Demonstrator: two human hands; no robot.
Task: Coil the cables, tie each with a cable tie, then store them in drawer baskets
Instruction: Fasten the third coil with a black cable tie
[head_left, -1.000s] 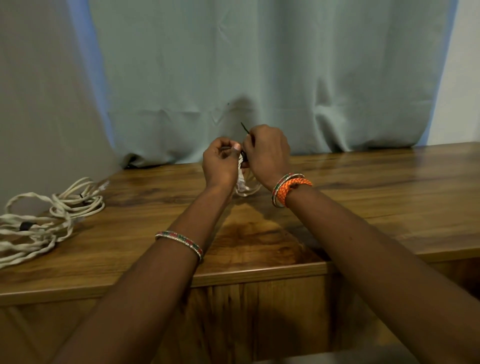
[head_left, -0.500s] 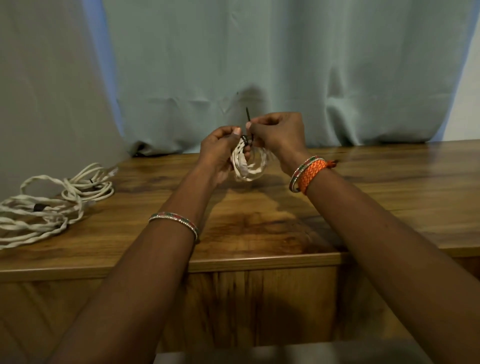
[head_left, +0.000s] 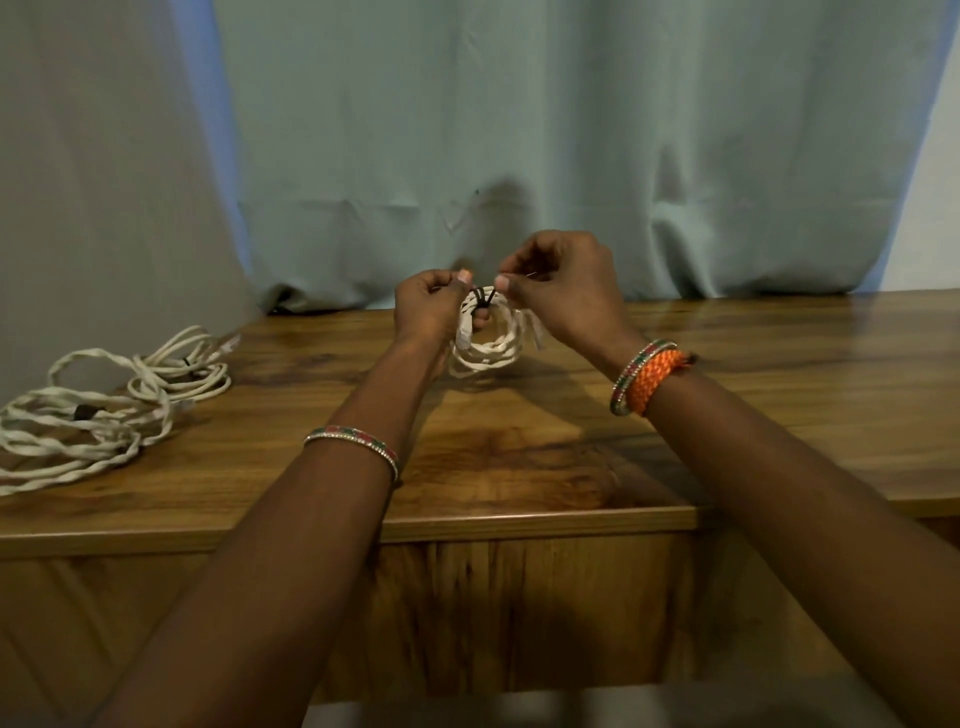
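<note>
White coil (head_left: 485, 340) is hanging above the worktop (head_left: 519, 467); left hand (head_left: 426, 312) and right hand (head_left: 563, 291) are pinching its black tie (head_left: 484, 296).

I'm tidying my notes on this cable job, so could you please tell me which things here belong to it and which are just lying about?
Part of the job:
- small white coiled cable, held above the table by both hands
- black cable tie around it
- left hand, right hand
- white cable bundles at the table's left

Just there:
- wooden table
- curtain
- bracelets
</note>
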